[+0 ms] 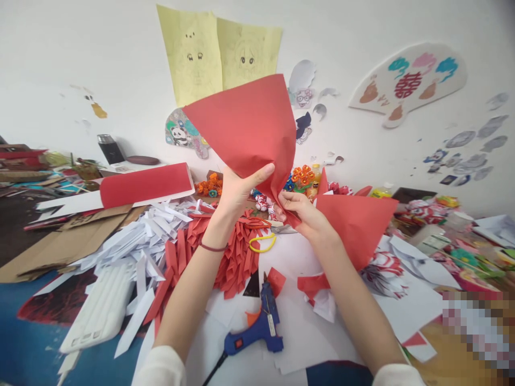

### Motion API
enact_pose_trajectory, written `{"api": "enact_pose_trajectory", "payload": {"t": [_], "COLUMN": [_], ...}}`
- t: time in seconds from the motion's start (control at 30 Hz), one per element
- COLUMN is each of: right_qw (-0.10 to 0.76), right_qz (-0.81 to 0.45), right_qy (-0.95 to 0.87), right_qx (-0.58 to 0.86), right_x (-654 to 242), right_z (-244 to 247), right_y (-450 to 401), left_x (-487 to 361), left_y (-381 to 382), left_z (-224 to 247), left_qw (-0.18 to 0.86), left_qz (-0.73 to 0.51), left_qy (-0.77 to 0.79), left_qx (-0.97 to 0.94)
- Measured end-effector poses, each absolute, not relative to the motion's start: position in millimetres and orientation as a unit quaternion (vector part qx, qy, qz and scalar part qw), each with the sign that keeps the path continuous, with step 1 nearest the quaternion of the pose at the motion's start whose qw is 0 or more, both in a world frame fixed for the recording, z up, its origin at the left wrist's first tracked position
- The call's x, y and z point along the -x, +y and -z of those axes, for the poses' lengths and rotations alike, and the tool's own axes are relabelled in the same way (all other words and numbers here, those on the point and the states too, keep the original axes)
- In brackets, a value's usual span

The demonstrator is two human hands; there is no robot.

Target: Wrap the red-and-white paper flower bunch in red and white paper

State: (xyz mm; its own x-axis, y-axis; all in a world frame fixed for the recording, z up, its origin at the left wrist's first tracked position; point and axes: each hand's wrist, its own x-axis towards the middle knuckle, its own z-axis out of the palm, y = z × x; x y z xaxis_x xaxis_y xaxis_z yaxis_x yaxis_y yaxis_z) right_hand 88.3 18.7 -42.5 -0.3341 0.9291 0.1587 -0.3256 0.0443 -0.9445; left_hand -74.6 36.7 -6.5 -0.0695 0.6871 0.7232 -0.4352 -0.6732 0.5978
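A large red paper (pixel 245 120) is raised at the centre, gathered and creased toward its lower right end. My left hand (pixel 241 185) is closed on its lower edge, the thumb pressed on the near side and the other fingers partly behind the paper. With its fingertips, my right hand (pixel 300 206) pinches the narrow gathered end. Another red paper piece (pixel 358 222) is partly behind my right hand and forearm. Beneath my hands, a blue glue gun (pixel 261 321) lies on white paper (pixel 225 359).
Red strips (pixel 237 262) and white strips (pixel 148 236) are heaped left of centre. A white power strip (pixel 102 305) lies at the lower left. Scissors (pixel 281 228) and a yellow loop (pixel 262 244) lie behind the glue gun. Paper flowers (pixel 386 271) sit at right.
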Motion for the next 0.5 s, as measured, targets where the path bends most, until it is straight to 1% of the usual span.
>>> {"api": "enact_pose_trajectory", "payload": {"t": [0.33,0.5], "right_qw": [0.488,0.493], "right_qz": [-0.626,-0.627], "right_qy": [-0.538,-0.532], "right_qx": [0.284,0.284], "right_x": [-88.8,-90.1], "right_z": [41.9,40.4], "right_y": [18.7,18.5], "left_x": [70.3,70.6], "left_y": [36.3,37.9], "left_z": [6.8,8.1], "left_qw": [0.425,0.407], "left_qz": [-0.722,-0.732], "left_qy": [0.114,0.110], "left_qx": [-0.534,-0.535]}}
